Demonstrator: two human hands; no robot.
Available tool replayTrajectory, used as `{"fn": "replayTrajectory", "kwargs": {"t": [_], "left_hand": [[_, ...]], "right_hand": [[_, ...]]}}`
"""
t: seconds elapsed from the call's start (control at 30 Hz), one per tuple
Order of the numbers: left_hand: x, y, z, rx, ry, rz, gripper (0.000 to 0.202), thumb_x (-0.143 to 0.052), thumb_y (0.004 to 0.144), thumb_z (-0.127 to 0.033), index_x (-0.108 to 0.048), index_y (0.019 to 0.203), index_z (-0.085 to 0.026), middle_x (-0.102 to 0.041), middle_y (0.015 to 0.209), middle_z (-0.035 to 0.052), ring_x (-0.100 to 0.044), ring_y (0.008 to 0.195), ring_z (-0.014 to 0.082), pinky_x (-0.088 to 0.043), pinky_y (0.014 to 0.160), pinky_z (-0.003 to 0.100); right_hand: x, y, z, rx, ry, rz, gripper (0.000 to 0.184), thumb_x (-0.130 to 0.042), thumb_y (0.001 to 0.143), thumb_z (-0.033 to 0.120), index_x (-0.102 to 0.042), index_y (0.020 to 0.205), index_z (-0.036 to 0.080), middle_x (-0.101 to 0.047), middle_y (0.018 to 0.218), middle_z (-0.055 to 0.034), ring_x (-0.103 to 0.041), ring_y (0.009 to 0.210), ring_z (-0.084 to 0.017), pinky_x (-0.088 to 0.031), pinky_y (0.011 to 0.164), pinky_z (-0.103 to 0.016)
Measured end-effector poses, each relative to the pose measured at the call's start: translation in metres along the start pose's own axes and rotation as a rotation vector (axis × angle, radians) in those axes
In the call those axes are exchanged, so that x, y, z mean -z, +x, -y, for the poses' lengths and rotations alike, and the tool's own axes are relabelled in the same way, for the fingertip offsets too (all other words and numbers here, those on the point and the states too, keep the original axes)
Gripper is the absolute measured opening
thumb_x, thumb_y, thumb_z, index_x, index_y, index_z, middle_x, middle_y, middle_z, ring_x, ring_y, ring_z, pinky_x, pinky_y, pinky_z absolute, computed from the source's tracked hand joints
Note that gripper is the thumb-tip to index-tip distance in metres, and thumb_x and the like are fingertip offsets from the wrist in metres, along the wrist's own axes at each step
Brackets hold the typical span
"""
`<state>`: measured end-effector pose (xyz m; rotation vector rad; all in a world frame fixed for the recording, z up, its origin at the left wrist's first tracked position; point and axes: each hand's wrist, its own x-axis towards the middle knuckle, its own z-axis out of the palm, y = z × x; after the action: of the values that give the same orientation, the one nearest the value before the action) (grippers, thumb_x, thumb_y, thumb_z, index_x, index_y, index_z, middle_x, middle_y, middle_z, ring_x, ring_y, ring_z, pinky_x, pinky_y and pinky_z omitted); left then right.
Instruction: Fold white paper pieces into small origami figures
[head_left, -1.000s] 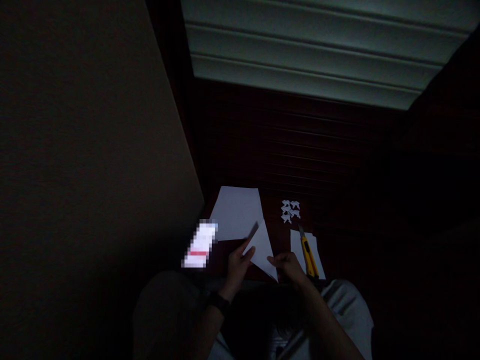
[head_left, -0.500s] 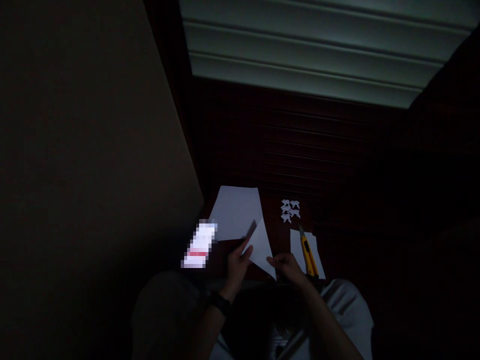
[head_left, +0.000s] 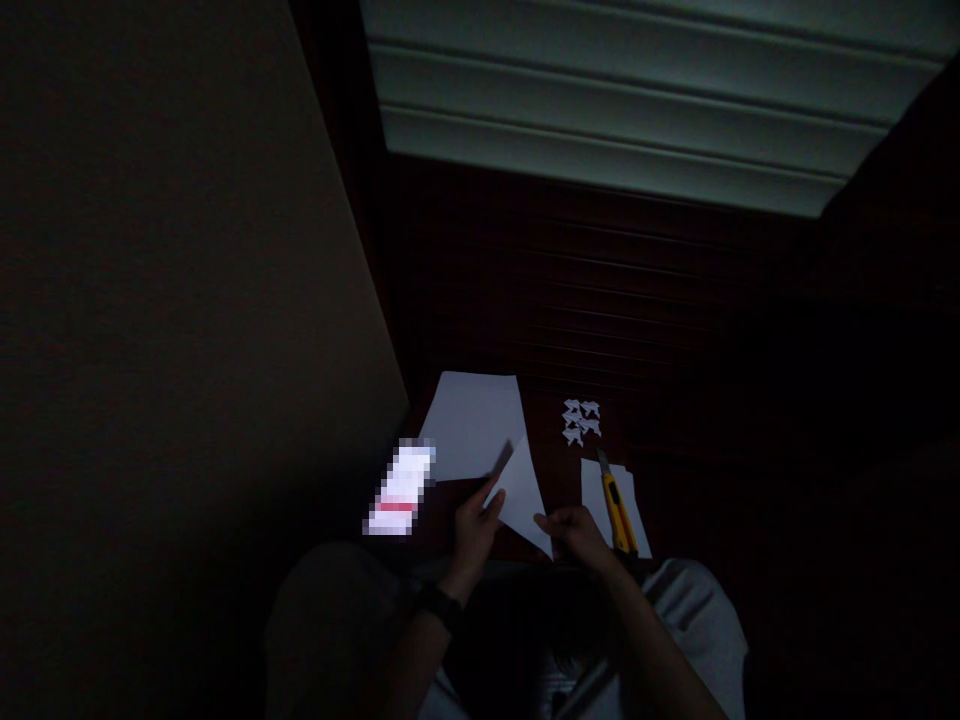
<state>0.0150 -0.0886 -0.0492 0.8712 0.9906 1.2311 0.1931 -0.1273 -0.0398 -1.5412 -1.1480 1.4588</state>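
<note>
In a dim room I hold a folded white paper [head_left: 523, 493] between both hands above a dark table. My left hand [head_left: 474, 528] pinches its left edge, and a thin dark strip sticks up from those fingers; what it is I cannot make out. My right hand [head_left: 576, 533] grips the paper's lower right corner. A black band sits on my left wrist.
A larger white sheet [head_left: 472, 422] lies behind the hands. Several small folded paper pieces [head_left: 580, 421] sit to the right of it. A yellow utility knife [head_left: 616, 505] rests on a small white sheet [head_left: 592, 487]. A lit, blurred screen [head_left: 400, 489] glows at left. A wall stands at left.
</note>
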Motion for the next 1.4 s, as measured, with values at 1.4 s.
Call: {"fn": "replayTrajectory", "kwargs": {"t": [1.4], "left_hand": [[-0.01, -0.004, -0.005, -0.028, 0.063, -0.165, 0.065, -0.067, 0.065, -0.038, -0.047, 0.123, -0.015, -0.068, 0.08, 0.0071, -0.062, 0.066, 0.0183, -0.052, 0.056, 0.027]], "right_hand": [[-0.003, 0.007, 0.0, -0.192, 0.106, 0.022, 0.038, -0.066, 0.062, 0.049, -0.054, 0.072, 0.014, -0.066, 0.061, -0.0064, -0.063, 0.053, -0.017, -0.048, 0.042, -0.023]]}}
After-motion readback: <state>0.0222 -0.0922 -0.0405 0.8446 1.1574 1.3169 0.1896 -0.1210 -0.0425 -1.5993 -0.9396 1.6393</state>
